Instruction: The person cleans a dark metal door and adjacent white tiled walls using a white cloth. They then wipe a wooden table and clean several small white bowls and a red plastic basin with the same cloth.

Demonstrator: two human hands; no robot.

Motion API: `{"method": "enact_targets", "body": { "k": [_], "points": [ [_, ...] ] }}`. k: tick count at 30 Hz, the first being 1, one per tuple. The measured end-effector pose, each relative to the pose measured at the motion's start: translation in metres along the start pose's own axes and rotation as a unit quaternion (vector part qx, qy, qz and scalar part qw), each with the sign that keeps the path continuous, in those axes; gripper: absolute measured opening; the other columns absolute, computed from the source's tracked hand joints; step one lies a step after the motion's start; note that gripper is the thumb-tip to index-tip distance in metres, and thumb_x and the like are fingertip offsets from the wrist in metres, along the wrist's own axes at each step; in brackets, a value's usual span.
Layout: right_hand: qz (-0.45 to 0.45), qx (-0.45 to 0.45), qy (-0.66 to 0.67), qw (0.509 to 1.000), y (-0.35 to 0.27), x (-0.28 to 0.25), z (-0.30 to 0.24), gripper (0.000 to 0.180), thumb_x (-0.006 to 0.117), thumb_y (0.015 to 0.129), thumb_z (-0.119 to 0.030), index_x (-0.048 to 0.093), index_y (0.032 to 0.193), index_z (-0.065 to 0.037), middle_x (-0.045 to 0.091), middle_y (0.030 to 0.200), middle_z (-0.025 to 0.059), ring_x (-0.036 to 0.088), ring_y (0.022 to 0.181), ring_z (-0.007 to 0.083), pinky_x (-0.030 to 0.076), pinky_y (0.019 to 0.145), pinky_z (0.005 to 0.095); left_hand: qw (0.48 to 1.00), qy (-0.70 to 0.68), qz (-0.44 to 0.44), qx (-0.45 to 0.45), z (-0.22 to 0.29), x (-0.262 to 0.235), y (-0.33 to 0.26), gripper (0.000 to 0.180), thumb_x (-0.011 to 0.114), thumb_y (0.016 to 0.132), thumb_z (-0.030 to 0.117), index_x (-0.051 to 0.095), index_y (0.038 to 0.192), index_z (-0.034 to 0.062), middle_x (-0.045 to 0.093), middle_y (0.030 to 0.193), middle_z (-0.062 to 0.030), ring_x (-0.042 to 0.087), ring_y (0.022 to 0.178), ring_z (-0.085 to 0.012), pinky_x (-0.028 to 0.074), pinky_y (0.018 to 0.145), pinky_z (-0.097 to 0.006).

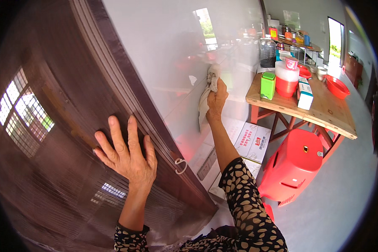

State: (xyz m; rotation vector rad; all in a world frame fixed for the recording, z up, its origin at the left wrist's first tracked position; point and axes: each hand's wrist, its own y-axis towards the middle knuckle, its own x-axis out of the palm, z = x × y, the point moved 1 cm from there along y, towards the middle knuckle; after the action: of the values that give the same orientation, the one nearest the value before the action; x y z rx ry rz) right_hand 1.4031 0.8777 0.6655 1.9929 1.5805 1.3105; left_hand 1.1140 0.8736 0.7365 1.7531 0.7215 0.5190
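Observation:
My left hand (129, 153) lies flat with spread fingers on a dark brown wooden door (59, 138) at the left. My right hand (217, 100) is closed around a pale, crumpled cloth (206, 101) and presses it against the glossy white tiled wall (164, 59). Part of the cloth bunches above the fingers; the rest hangs down along the wall. Between the two hands runs the dark door frame (113, 63), with a white looped cord (181, 166) on it near my left wrist.
Right of my right arm stands a wooden table (323, 110) with a green container (268, 85), a red-and-white tub (287, 80) and a red basin (337, 87). Below are a red plastic stool (292, 161) and white cartons (253, 140). A wall socket (206, 164) sits low beside the frame.

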Motion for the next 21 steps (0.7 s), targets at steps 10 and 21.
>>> {"method": "enact_targets", "body": {
  "k": [10,21],
  "points": [
    [-0.131,-0.183,0.099,0.969,-0.058,-0.003,-0.159,0.051,0.049,0.066,0.007,0.063,0.113,-0.009,0.054,0.126,0.0112,0.046,0.102,0.0314,0.033,0.094,0.0391,1.000,-0.018,-0.004,-0.004,-0.003,0.000,-0.005,0.046,0.063,0.081,0.023,0.057,0.125,0.0130,0.040,0.143,-0.0105,0.021,0.138,-0.0355,0.004,0.111,-0.050],
    [-0.039,-0.278,0.033,0.959,0.065,0.034,-0.123,0.031,0.061,0.078,-0.008,0.065,0.108,-0.010,0.057,0.120,0.0097,0.047,0.095,0.0285,0.039,0.087,0.0356,0.999,0.015,-0.044,-0.009,0.002,-0.001,-0.008,0.051,0.062,0.081,0.033,0.054,0.128,0.0119,0.036,0.145,-0.0129,0.015,0.140,-0.0364,0.004,0.111,-0.053]
  ]
}}
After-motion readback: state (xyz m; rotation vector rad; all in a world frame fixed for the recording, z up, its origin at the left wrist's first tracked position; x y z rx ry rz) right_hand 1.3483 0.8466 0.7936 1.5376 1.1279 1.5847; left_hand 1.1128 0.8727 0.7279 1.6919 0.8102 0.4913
